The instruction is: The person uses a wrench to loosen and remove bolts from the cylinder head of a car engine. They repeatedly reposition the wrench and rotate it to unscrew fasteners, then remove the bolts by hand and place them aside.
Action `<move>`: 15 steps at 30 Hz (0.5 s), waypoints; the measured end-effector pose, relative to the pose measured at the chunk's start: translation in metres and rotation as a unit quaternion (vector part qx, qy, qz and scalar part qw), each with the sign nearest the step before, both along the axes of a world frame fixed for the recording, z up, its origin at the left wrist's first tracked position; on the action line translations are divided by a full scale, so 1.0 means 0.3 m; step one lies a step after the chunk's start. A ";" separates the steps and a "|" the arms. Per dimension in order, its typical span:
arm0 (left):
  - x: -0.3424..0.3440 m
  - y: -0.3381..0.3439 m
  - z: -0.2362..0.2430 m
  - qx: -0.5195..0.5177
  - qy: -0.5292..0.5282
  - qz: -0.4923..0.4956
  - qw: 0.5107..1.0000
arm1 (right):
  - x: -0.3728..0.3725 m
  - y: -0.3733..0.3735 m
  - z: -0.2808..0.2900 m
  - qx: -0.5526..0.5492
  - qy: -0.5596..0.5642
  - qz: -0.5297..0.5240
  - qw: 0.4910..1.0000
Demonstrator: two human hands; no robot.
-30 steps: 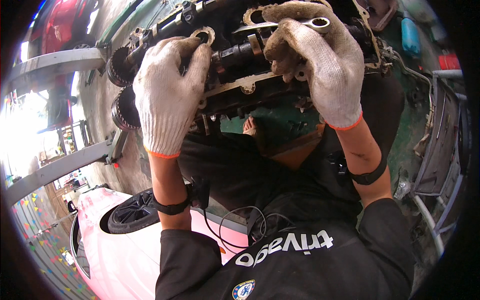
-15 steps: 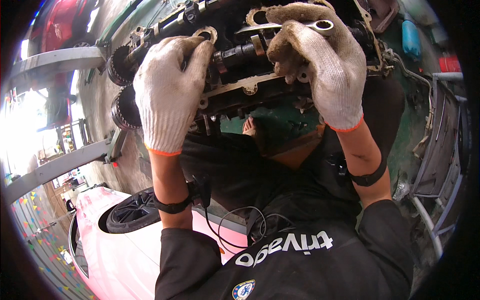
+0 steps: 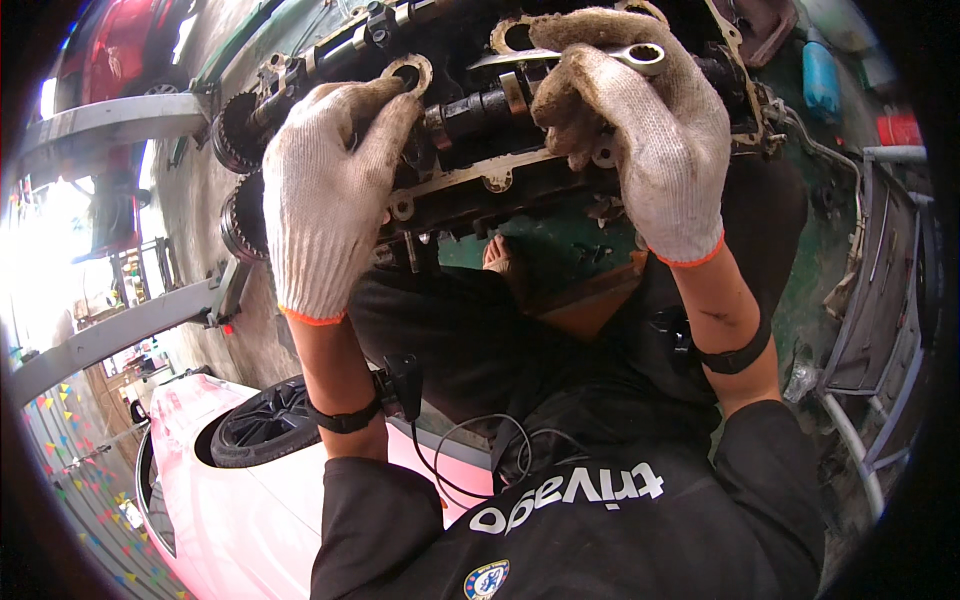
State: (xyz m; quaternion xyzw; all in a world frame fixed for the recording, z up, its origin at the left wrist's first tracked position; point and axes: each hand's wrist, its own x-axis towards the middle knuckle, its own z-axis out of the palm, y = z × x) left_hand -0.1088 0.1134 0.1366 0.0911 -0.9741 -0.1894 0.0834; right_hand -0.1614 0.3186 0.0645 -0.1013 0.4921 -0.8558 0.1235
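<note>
A dark engine cylinder head (image 3: 520,168) with pale flange edges, camshafts (image 3: 463,113) and two toothed wheels (image 3: 240,216) fills the top of the view. My gloved left hand (image 3: 335,185) is on its left part, fingers closed beside a pale ring-shaped flange (image 3: 416,66); whatever they grip is hidden. My gloved right hand (image 3: 660,150) is on the right part, curled round a silver ring-end wrench (image 3: 500,59), with the ring end above my knuckles. A dark gap with part of the camshaft lies between my hands.
A pink car (image 3: 220,520) with a black wheel is at lower left, a red car (image 3: 115,50) at upper left, beside grey beams (image 3: 120,325). On the right are a blue bottle (image 3: 820,80), a red container (image 3: 897,127) and a metal frame (image 3: 850,420). My bare foot shows below the engine.
My left hand and forearm have shifted slightly left, fingers still closed at the engine. My right hand, with the wrench, is almost unmoved.
</note>
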 end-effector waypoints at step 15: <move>-0.001 0.004 -0.009 -0.005 -0.013 0.041 0.999 | 0.010 0.003 0.020 0.000 0.001 -0.003 1.000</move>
